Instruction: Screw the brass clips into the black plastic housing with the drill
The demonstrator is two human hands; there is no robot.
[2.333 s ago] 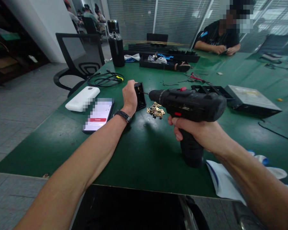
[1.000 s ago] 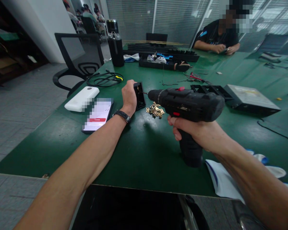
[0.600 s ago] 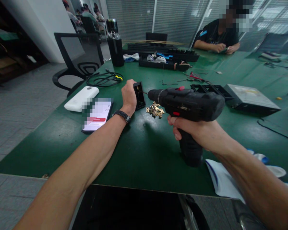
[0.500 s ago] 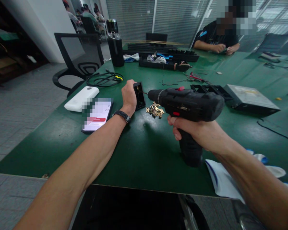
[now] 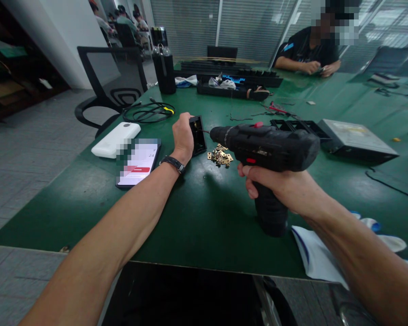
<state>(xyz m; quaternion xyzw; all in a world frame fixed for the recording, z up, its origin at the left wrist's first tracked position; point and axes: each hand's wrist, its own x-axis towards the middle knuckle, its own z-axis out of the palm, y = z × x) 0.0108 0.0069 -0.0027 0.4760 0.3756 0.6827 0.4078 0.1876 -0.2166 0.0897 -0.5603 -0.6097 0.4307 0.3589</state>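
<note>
The left hand (image 5: pixel 183 136) is closed on the side of the black box (image 5: pixel 199 136), which is held tilted, its open face toward the drill (image 5: pixel 265 145). The right hand (image 5: pixel 279 181) is clamped around the grip of the drill. The drill is held level above the green surface (image 5: pixel 190 217), its bit (image 5: pixel 206 131) directed into the open side of the box; contact at the tip cannot be determined. The two hands are apart. A pile of brass-coloured metal pieces (image 5: pixel 220 156) lies on the surface, just beside the box and below the front of the drill. A phone (image 5: pixel 139 164) and a white power bank (image 5: pixel 116 139) lie left of the left hand. A metal-topped case (image 5: pixel 358 140) lies beyond the drill, to the right. White gloves (image 5: pixel 318 251) lie near the right forearm.
</note>
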